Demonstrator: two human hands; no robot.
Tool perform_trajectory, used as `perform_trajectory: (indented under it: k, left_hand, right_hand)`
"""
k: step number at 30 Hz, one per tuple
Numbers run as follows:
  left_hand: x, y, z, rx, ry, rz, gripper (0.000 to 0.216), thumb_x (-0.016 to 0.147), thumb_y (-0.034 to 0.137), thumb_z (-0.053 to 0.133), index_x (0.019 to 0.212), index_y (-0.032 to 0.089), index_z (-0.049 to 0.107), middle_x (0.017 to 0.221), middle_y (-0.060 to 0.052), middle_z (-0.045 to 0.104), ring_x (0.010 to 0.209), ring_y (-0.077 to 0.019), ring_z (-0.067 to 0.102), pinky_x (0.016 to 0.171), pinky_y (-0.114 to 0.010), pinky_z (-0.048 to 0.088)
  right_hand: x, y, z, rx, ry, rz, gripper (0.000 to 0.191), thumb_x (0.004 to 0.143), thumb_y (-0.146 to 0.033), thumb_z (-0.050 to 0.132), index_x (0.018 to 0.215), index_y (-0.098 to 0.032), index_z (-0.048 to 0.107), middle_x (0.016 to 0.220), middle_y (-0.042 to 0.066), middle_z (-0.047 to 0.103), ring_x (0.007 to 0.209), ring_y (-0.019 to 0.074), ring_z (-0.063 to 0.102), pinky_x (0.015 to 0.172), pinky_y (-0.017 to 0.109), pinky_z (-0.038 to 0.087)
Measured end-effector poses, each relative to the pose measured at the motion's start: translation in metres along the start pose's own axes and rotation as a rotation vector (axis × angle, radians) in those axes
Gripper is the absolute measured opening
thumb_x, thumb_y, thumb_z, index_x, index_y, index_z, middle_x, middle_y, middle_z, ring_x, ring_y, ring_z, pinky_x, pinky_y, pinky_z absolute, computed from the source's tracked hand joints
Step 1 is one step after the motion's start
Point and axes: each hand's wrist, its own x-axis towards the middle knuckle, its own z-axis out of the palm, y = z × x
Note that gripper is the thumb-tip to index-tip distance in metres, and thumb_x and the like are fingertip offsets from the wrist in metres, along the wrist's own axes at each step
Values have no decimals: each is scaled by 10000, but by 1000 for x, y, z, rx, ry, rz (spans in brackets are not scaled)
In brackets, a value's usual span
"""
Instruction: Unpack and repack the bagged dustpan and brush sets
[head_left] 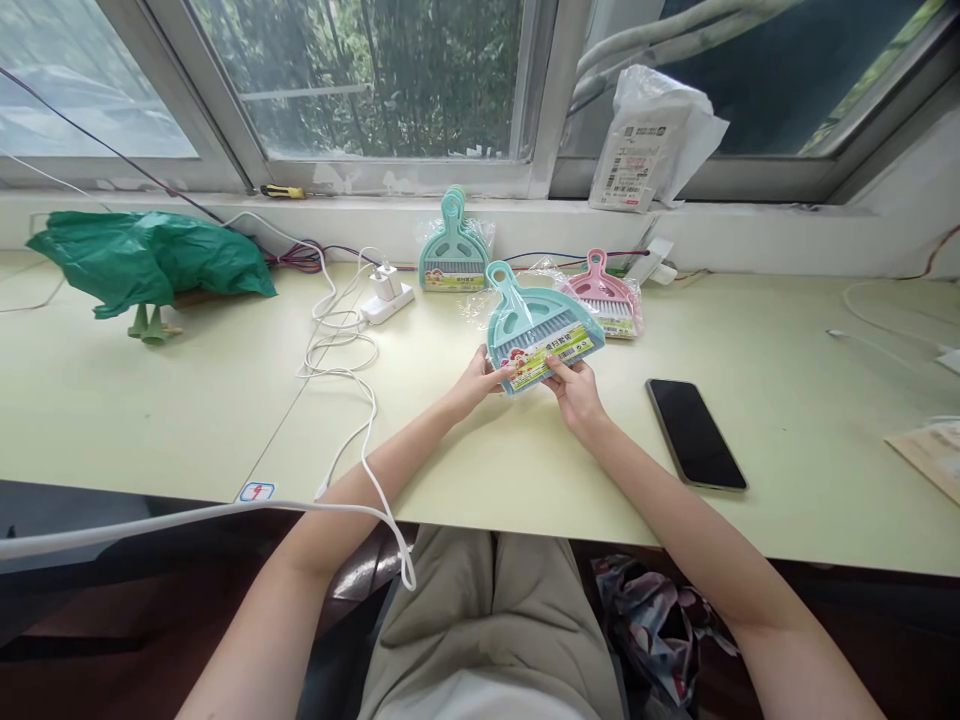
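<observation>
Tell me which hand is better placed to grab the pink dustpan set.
Right, probably. The right hand grips the right corner of the wrapped teal plastic dustpan-and-brush set; the pink plastic dustpan set lies just behind that side. The left hand would have to cross.

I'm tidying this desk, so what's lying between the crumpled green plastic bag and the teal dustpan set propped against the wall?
A white power strip with a plugged-in charger and a looping white cable, in the head view.
</observation>
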Motion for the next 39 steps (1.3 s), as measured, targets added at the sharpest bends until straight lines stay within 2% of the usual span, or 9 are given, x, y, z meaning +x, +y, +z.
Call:
perform_trajectory:
  k: [5,17,24,30,39]
  left_hand:
    - [0,0,0,41,57,4,593,719,381,709,1191,210,394,1254,-91,573,1061,-239,612,845,-440,532]
    - [-1,2,0,97,47,7,548,711,385,700,1137,221,397,1188,-69,598,989,-216,626,745,-364,549]
    - [1,2,-3,85,58,5,562,699,369,695,1140,239,372,1167,-50,599,983,-212,619,765,-385,539]
    - [3,3,-7,52,48,10,602,696,372,688,1182,254,352,1236,-57,574,1012,-227,619,776,-401,546]
    - [0,4,-5,85,41,22,593,708,397,689,1180,261,356,1235,-59,576,1042,-237,614,792,-414,544]
  right_hand:
    - [-2,1,1,-2,11,-12,316,632,-292,821,887,-191,665,969,13,723,843,161,695,791,303,601]
    - [-4,0,3,11,20,3,270,666,-274,783,875,-198,631,991,10,719,906,157,689,813,280,585]
    - [1,-6,0,2,-50,97,233,707,-258,739,908,-201,637,960,1,723,849,146,693,811,279,584]
    - [0,-16,3,21,-136,133,156,798,-265,582,941,-219,623,918,-2,729,813,161,690,770,310,594]
    - [5,-10,-2,-11,-90,120,158,741,-269,681,875,-217,615,916,1,728,816,165,691,777,330,601]
